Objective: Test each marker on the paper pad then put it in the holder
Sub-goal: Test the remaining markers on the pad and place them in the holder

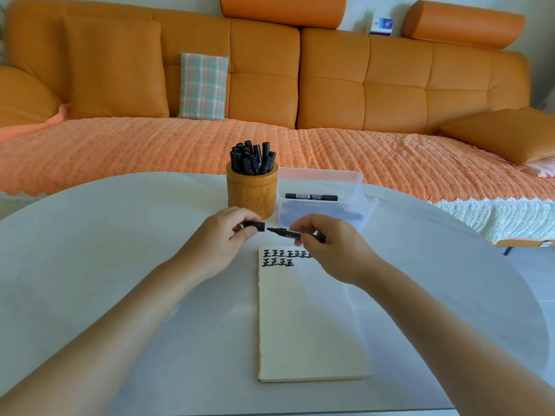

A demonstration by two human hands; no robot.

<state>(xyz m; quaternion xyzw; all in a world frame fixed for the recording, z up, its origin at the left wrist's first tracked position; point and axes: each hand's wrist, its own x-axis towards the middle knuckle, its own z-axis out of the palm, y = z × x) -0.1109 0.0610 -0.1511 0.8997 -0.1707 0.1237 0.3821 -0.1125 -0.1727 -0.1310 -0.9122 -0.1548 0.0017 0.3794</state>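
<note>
My right hand (pixel 329 247) grips a black marker (pixel 285 232) with its bare tip pointing left, just above the top edge of the cream paper pad (pixel 312 325). My left hand (pixel 223 238) pinches the marker's black cap (pixel 254 226), a small gap from the tip. Two rows of black test marks (pixel 282 257) run along the pad's top. A carved wooden holder (pixel 253 193) packed with several black markers stands behind my hands. Another capped black marker (pixel 310 197) lies in a clear plastic box (pixel 327 202) to the holder's right.
Everything sits on a white round table (pixel 120 265). Behind it runs an orange sofa (pixel 300 85) with a woven orange cover and a plaid cushion (pixel 203 85). The table's right edge curves off near the sofa's white lace trim.
</note>
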